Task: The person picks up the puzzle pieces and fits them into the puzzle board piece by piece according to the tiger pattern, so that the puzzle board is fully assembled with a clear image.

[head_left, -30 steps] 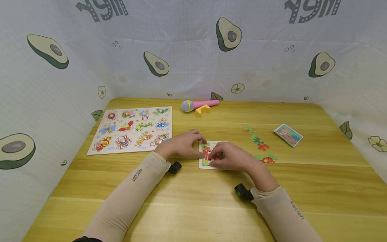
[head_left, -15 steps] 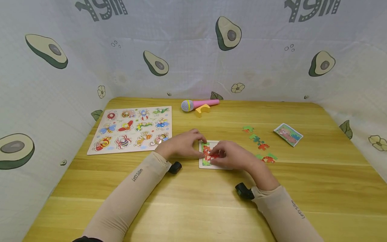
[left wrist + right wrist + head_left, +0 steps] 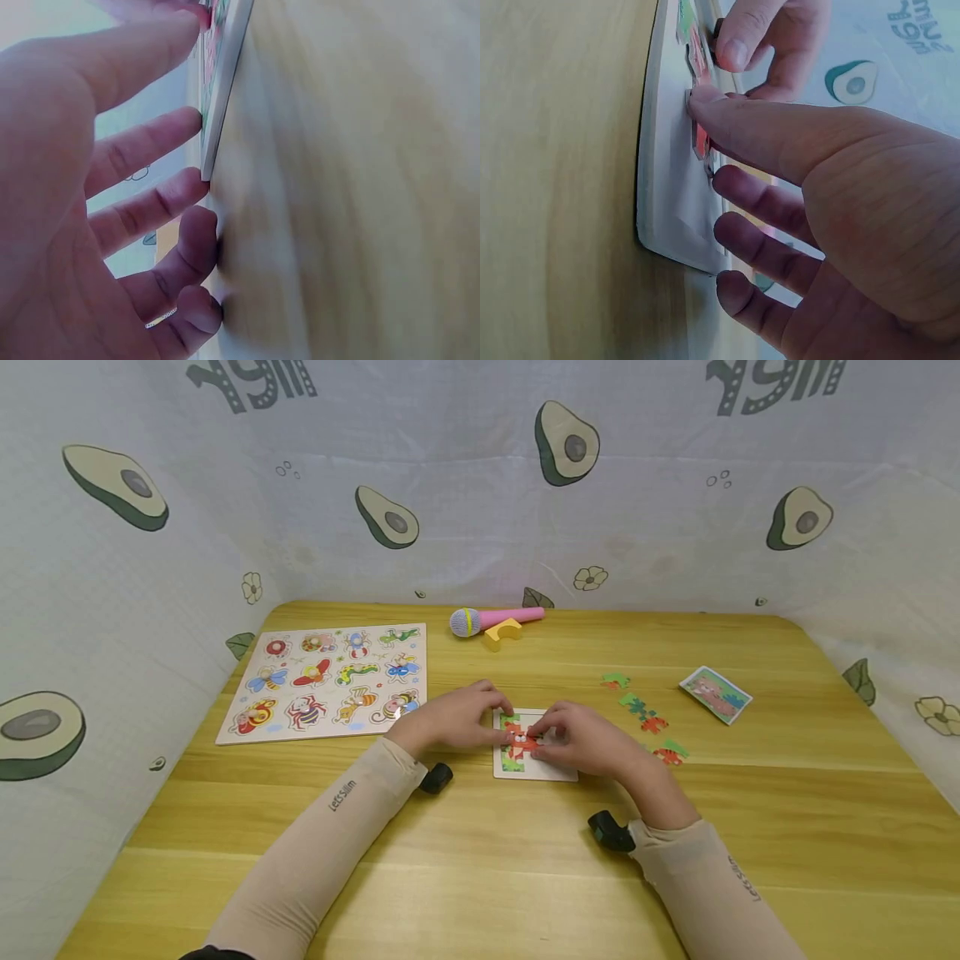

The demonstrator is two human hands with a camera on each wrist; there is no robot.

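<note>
Well in from the far edge of the tabletop [image 3: 487,877], your right hand [image 3: 592,743], shifted slightly right, pinches a flat red-orange jigsaw piece [image 3: 700,141] on the white rectangular tray [image 3: 555,771]; fit likely unfinished. Your left hand [image 3: 453,720], fingers loose, touches the tray's far-left corner.

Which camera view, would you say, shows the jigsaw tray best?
The head view: it shows the jigsaw tray from above, partly covered by the right hand. The left wrist view shows only a thin, edge-on strip; the right wrist view shows its bare end, slantwise.
</note>
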